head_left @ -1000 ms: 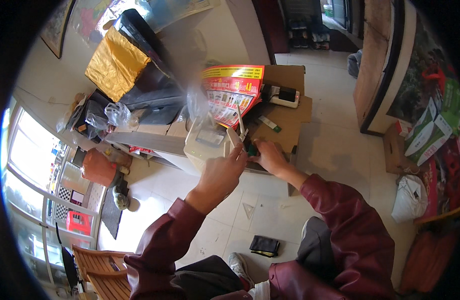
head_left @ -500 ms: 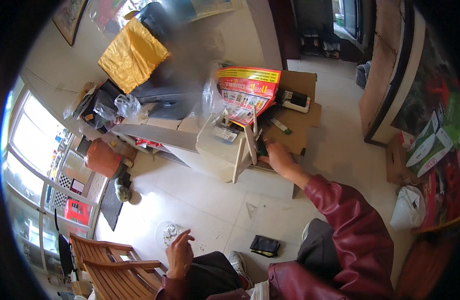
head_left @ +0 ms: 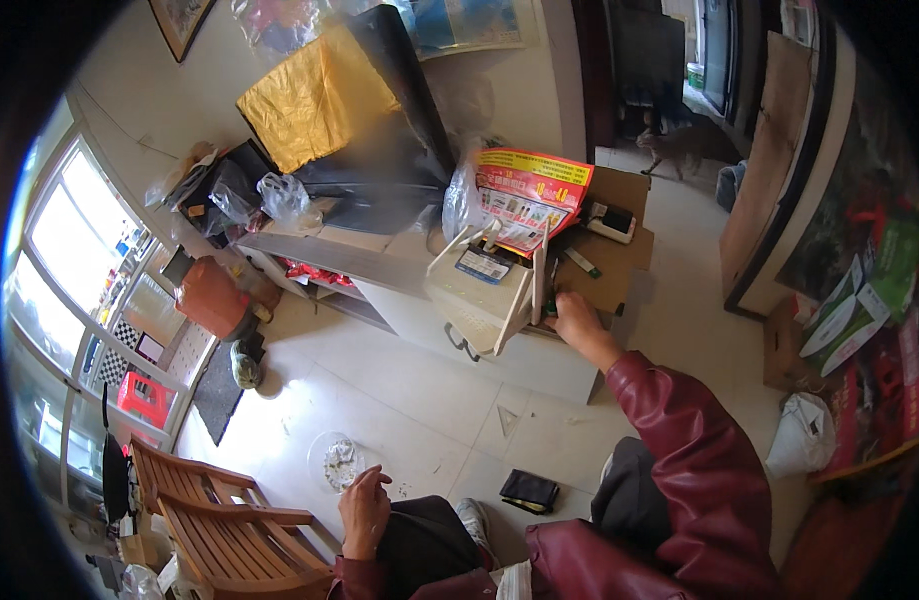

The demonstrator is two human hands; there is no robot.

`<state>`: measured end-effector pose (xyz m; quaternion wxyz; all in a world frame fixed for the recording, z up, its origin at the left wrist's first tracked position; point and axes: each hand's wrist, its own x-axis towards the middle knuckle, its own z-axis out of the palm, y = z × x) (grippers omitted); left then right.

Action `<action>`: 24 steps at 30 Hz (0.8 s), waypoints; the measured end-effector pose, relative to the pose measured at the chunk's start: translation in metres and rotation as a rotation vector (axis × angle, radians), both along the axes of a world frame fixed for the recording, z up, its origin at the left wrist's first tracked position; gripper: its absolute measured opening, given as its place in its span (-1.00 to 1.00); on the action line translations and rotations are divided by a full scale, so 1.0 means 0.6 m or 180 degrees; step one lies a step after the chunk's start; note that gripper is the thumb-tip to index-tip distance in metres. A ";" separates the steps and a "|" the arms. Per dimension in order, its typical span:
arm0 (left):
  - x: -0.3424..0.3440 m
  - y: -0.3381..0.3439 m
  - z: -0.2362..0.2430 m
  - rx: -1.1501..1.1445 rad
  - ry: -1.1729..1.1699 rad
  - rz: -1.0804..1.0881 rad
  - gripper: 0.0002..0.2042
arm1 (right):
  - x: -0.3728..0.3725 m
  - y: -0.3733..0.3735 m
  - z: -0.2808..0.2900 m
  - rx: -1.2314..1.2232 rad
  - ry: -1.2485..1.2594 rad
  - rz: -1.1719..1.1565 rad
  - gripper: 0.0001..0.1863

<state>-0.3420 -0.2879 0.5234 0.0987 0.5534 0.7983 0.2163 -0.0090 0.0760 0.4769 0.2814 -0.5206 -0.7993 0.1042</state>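
Note:
My right hand (head_left: 577, 325) reaches to the near edge of the cabinet top, its fingers closed round a small dark-green thing that is mostly hidden. Just left of it stands a white router (head_left: 476, 297) with several upright antennas and a label on its casing. A flat piece with a green end (head_left: 581, 262) lies on brown cardboard (head_left: 609, 282) beyond the fingers. My left hand (head_left: 364, 512) hovers by my left knee, holding nothing, fingers loosely bent and apart.
A red printed flyer (head_left: 535, 197) and a white device (head_left: 611, 223) lie behind the router. On the floor are a clear bowl of scraps (head_left: 339, 463), a small triangle (head_left: 507, 420) and a black wallet-like case (head_left: 529, 492). A wooden chair (head_left: 219, 530) stands left; a cat (head_left: 687, 145) is by the doorway.
The view has shifted, so the cabinet and router sit further right and lower. A cat has appeared at the doorway. My right hand stays beside the router; my left hand has hardly moved.

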 end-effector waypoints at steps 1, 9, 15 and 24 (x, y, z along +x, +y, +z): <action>-0.002 -0.001 0.000 0.0022 -0.0010 0.0008 -0.80 | 0.002 0.006 -0.008 -0.0029 0.0111 -0.0026 -0.67; -0.029 -0.020 -0.016 0.0245 0.0096 -0.0132 -0.84 | 0.009 0.007 -0.006 -0.0411 0.0192 -0.0299 -0.76; -0.034 -0.018 -0.022 0.0218 0.0055 -0.0210 -0.83 | 0.014 0.009 0.003 -0.0700 0.0288 -0.0263 -0.76; -0.026 -0.013 -0.005 -0.0165 -0.0263 0.0315 -0.85 | 0.060 -0.050 0.073 0.0040 0.0569 -0.0077 -0.82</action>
